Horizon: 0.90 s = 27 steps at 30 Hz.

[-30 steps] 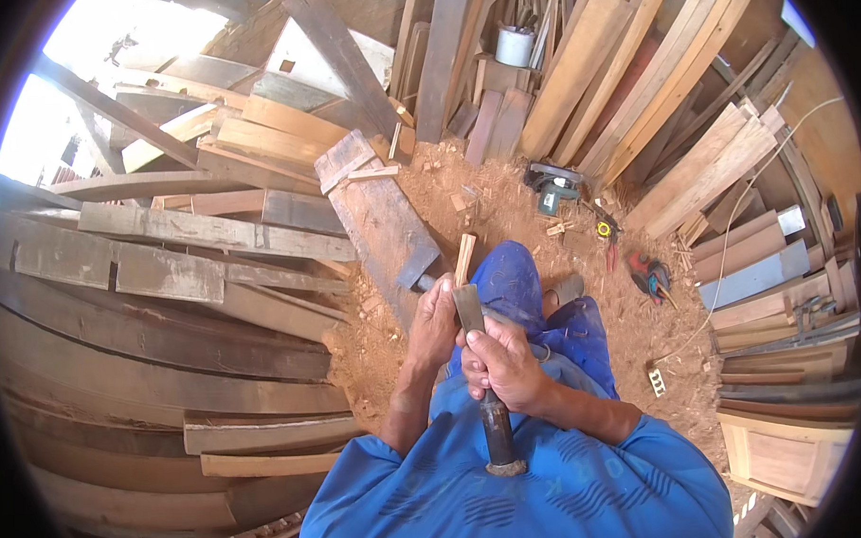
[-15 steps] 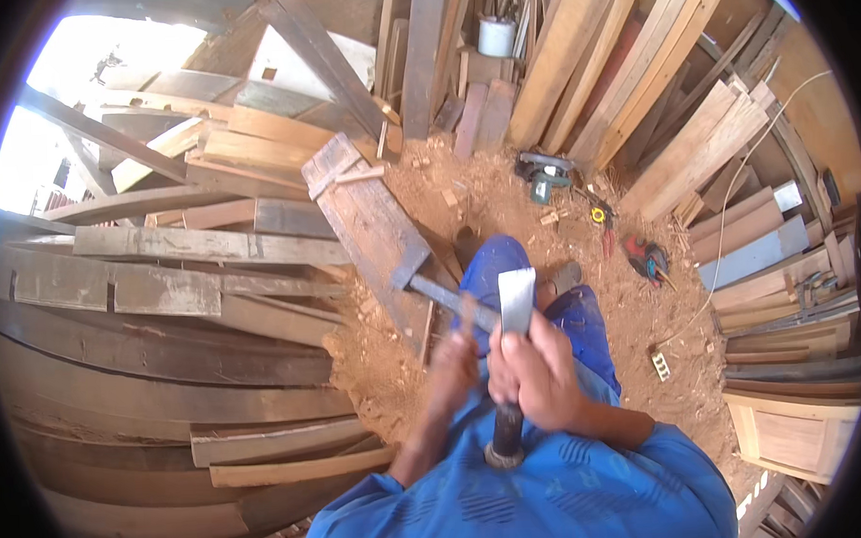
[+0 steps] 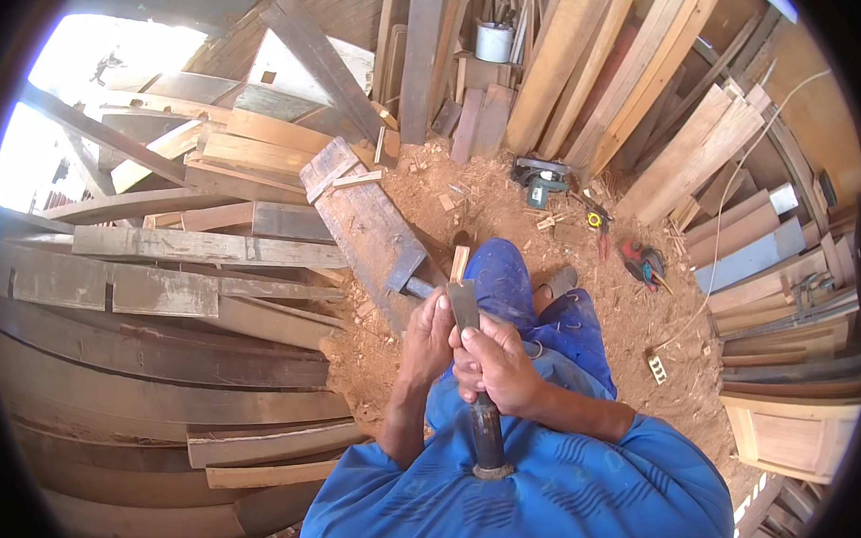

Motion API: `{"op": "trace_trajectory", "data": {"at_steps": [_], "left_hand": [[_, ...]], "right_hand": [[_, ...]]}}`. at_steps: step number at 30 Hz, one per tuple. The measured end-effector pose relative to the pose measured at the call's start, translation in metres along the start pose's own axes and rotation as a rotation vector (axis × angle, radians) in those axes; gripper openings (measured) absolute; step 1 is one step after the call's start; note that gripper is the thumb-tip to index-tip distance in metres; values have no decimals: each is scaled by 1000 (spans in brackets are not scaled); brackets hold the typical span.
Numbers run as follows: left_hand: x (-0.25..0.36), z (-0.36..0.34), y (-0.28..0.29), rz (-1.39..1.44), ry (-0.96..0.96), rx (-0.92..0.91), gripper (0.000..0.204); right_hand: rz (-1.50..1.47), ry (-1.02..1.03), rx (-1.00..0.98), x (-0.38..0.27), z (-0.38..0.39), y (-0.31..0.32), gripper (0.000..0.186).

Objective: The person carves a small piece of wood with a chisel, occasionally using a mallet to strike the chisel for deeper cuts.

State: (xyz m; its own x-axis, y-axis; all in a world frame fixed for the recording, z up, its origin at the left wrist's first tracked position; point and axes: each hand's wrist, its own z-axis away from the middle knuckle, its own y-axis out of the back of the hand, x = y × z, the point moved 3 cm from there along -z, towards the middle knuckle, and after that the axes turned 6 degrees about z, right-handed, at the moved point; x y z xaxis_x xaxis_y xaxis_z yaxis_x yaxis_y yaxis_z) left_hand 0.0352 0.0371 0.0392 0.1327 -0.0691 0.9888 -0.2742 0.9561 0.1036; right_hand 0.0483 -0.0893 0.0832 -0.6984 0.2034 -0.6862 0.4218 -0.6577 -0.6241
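Note:
A chisel [image 3: 487, 428] stands upright before my chest, blade up and dark handle down against my blue shirt. My right hand [image 3: 498, 363] is closed around its shank. My left hand [image 3: 423, 338] is closed beside the blade, its fingertips at the blade's left edge. Above those fingertips shows a small tan stick [image 3: 460, 262], apparently pinched in the left hand; its lower part is hidden behind the blade. Left of the hands, a hammer [image 3: 405, 268] with a grey block-shaped head lies over a worn plank [image 3: 352, 205]; its handle passes out of sight behind my left hand.
Long boards [image 3: 166, 307] are stacked at the left, and tall planks [image 3: 556, 65] lean at the back. On the shavings-covered floor [image 3: 631, 309] lie a green power saw [image 3: 545, 184], a yellow tape measure [image 3: 594, 219], red-handled pliers [image 3: 603, 247] and a power strip [image 3: 657, 368].
My left hand has come up to the chisel blade with the tan stick. The chisel has shifted left and its blade has turned, now looking darker. The hammer's handle is more covered.

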Motion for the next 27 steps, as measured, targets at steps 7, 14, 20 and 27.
{"op": "trace_trajectory", "data": {"at_steps": [7, 14, 20, 27], "left_hand": [[-1, 35, -19, 317, 298, -120, 34], [-79, 56, 25, 547, 238, -20, 24], [-8, -15, 6, 817, 161, -60, 24], [-9, -25, 14, 347, 54, -109, 38]], "right_hand": [[99, 133, 68, -13, 12, 3, 17], [124, 244, 125, -43, 16, 27, 21], [-110, 202, 30, -34, -19, 8, 36], [-3, -37, -99, 10, -11, -12, 21]]}}
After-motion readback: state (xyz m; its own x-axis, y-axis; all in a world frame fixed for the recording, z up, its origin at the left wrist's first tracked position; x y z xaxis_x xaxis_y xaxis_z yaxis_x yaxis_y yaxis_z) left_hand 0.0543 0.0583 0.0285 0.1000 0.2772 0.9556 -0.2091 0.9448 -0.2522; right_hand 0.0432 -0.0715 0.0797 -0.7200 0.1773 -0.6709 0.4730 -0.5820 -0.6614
